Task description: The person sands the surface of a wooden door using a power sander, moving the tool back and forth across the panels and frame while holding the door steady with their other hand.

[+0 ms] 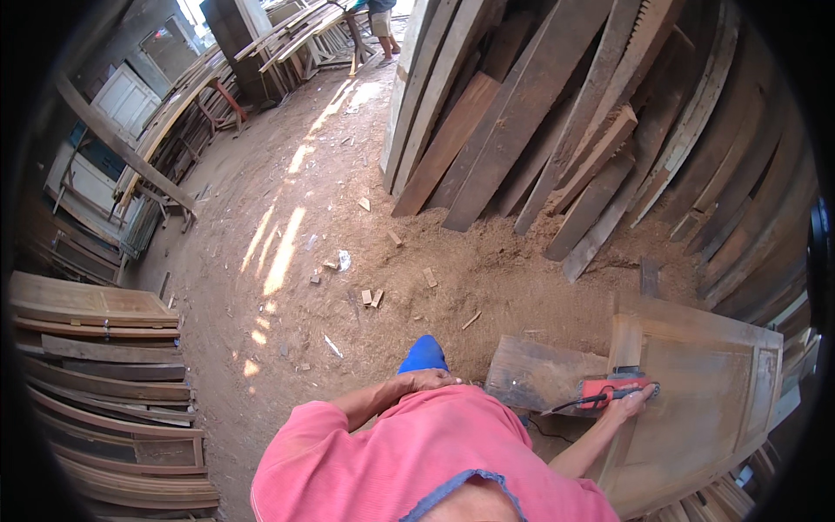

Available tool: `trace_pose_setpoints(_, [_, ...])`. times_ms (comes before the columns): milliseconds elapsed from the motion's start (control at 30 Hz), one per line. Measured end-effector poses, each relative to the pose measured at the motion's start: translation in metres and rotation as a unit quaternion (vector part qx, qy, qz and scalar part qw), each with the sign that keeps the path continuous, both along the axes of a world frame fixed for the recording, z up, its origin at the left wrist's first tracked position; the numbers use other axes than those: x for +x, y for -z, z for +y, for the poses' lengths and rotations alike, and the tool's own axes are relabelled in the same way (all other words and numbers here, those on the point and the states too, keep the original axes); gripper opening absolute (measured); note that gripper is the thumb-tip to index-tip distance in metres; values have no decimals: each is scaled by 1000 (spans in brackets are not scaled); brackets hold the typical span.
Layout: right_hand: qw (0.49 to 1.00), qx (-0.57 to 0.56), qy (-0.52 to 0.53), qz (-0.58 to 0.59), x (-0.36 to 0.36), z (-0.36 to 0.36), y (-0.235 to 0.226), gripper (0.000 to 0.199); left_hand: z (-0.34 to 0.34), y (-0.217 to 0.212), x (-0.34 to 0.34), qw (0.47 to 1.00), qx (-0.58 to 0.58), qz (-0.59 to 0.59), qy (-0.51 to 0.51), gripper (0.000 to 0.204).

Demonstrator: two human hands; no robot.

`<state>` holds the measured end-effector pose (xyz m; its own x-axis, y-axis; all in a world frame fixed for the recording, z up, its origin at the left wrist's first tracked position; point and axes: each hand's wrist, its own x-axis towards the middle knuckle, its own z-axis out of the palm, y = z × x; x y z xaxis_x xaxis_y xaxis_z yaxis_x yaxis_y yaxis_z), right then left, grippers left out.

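Note:
My right hand (633,402) is closed on the rear part of a red and black corded electric planer (602,391). The tool rests on the left edge strip of a panelled wooden door (696,391), which lies to my right. Its black cord hangs down on the left side of the door. Against my body, close to my blue-clad knee (424,355), my left hand (430,380) lies flat with nothing in it. A worn brown board (537,372) is beside the door, left of the planer.
Long planks (522,113) lean in a dense row at the upper right. Stacked door panels and boards (122,374) stand at the left. Sawdust and several wood offcuts (372,297) cover the ground ahead. A person (383,26) stands far off near a timber rack (296,43).

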<state>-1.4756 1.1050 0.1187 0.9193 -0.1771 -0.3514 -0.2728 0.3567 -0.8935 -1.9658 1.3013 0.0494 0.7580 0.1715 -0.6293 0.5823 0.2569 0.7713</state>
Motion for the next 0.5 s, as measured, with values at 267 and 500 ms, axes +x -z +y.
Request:
trace_pose_setpoints(267, [995,81,61,1,64,19,15,39,86,14,35,992,-40,34,112,48])
trace_pose_setpoints(500, [976,-159,148,17,54,35,1,42,172,10,72,970,-55,108,211,46])
